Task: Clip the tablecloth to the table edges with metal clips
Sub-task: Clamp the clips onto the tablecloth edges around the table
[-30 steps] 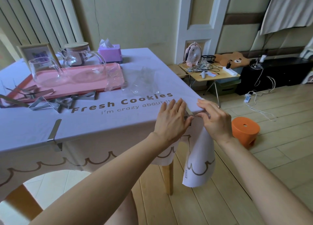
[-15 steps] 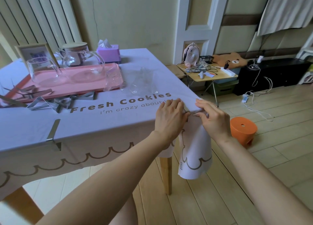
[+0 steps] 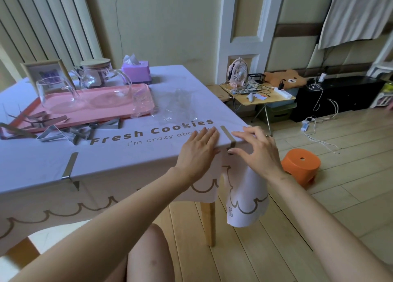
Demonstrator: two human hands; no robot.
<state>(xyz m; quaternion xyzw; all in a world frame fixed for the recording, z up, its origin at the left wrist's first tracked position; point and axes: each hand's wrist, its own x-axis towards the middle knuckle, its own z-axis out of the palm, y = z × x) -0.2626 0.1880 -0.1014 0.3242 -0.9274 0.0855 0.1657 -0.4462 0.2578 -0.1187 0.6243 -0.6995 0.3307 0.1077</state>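
Observation:
A pale lilac tablecloth [image 3: 119,160] printed "Fresh Cookies" covers the table. A metal clip [image 3: 228,136] sits over the front edge near the right corner, pinning the cloth. My left hand [image 3: 198,152] lies flat on the cloth just left of that clip. My right hand [image 3: 258,152] hovers to the clip's right with fingers spread, its thumb close below the clip. Another clip [image 3: 70,167] grips the front edge further left. Several loose clips [image 3: 70,131] lie in a heap in front of the pink tray.
A pink tray [image 3: 106,111] holds a glass jug [image 3: 56,94] and glass teapot, with a picture frame and tissue box [image 3: 137,71] behind. Crumpled clear plastic [image 3: 178,105] lies mid-table. An orange stool [image 3: 301,164] stands on the floor right of the corner; cables and a small side table lie beyond.
Both hands were pinching the clip at the corner edge. The clip now sits seated over the edge, and both hands have opened, the left flat, the right lifted off.

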